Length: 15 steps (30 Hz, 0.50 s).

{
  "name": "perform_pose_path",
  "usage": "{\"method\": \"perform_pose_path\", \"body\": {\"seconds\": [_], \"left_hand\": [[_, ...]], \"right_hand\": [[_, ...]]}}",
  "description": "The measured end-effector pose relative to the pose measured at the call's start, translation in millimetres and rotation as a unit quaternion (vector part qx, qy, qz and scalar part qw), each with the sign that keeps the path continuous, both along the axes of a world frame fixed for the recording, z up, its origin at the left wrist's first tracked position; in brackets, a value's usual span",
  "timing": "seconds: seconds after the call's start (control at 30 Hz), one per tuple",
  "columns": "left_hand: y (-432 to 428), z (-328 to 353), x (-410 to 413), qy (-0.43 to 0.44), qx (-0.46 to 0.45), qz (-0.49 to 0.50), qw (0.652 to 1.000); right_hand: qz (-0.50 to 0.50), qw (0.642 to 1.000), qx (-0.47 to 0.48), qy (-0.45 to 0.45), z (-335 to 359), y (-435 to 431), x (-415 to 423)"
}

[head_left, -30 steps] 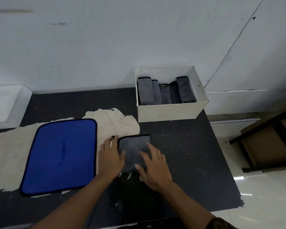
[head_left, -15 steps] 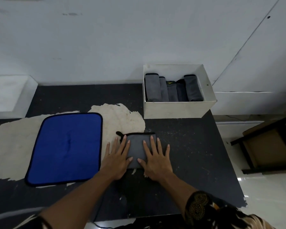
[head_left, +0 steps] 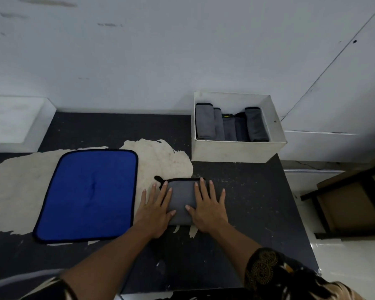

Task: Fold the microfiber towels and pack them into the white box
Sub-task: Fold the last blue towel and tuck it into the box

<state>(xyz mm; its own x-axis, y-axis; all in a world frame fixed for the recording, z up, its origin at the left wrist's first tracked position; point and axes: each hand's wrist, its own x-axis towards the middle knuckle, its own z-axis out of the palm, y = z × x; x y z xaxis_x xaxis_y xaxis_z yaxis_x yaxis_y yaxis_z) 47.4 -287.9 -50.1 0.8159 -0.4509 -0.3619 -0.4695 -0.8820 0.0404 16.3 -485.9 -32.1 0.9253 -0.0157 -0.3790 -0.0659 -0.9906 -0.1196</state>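
Note:
A folded grey microfiber towel (head_left: 181,200) with black trim lies on the dark table in front of me. My left hand (head_left: 155,210) presses flat on its left side with straight fingers. My right hand (head_left: 208,207) presses flat on its right side, fingers spread. A blue towel (head_left: 89,195) with black edging lies unfolded and flat to the left. The white box (head_left: 236,151) stands at the back right of the table and holds several folded grey towels (head_left: 230,124) standing on edge.
The dark table (head_left: 247,202) has a worn pale patch (head_left: 13,187) under and around the blue towel. A white wall runs behind, with a white ledge (head_left: 13,120) at the left. A dark-framed piece of furniture (head_left: 351,204) stands on the floor at right.
Both hands have flattened out on the grey towel, with the right hand turning to point its fingers away from me. The camera view has shifted slightly.

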Motion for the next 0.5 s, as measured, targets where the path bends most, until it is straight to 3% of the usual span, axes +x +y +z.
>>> {"method": "perform_pose_path", "body": {"seconds": [0.4, 0.5], "left_hand": [[1, -2, 3, 0.010, 0.018, -0.004, 1.000], [-4, 4, -1, -0.008, -0.020, 0.005, 1.000]], "right_hand": [[-0.007, 1.000, -0.004, -0.006, -14, 7, -40], [-0.100, 0.994, 0.025, -0.040, -4, 13, -38]]}}
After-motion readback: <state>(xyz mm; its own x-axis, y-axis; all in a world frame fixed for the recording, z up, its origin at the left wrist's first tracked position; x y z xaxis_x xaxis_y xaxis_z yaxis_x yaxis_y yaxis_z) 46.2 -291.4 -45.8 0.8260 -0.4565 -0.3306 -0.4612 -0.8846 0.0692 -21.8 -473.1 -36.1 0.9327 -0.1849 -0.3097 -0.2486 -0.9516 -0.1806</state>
